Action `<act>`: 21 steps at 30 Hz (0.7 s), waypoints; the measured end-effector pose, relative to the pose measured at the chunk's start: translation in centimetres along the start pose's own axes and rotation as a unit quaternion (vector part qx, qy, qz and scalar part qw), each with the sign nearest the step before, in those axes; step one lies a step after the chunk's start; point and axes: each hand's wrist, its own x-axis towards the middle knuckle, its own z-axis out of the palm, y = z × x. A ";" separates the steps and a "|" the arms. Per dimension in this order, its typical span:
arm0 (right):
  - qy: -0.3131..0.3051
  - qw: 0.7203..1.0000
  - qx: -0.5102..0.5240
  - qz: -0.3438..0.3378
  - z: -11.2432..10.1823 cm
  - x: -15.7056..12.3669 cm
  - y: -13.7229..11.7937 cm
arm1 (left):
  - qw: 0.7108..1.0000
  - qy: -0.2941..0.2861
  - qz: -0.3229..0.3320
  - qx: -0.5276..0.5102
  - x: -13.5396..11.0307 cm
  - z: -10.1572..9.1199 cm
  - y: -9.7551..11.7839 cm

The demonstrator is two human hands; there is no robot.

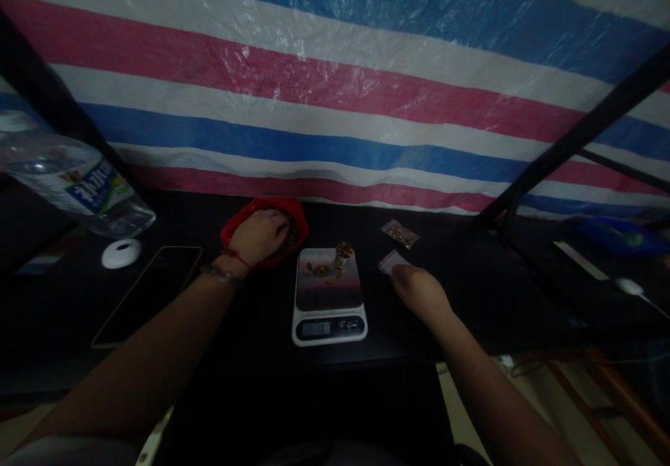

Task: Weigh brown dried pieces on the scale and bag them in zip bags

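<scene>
A small kitchen scale sits on the dark table with a little heap of brown bits on its platform. My left hand reaches into a red bag or bowl of the same brown stuff just left of the scale, fingers curled down inside it. My right hand rests right of the scale, its fingertips pinching a small clear plastic pouch. A second small pouch, filled with brown bits, lies a little further back.
A phone lies flat left of my left arm, with a white round puck and a tilted water bottle beyond it. A striped tarp hangs behind. A black frame bar slants at the right.
</scene>
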 end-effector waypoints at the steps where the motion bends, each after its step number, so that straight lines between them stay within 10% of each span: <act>1: 0.002 1.000 0.014 -0.007 0.0 0.0 0.1 | 1.000 0.006 0.006 0.005 0.0 0.0 0.1; 6: 0.092 0.989 0.117 -0.024 -0.7 0.9 1.9 | 0.997 0.071 0.029 -0.005 -0.3 0.0 0.7; 11: 0.287 0.914 0.278 -0.065 -4.7 3.3 1.0 | 0.983 0.088 0.146 -0.062 -0.8 -0.4 1.7; 21: 0.236 0.844 0.263 -0.405 -10.0 5.9 -9.4 | 0.927 0.145 0.250 -0.239 -2.7 -2.3 4.3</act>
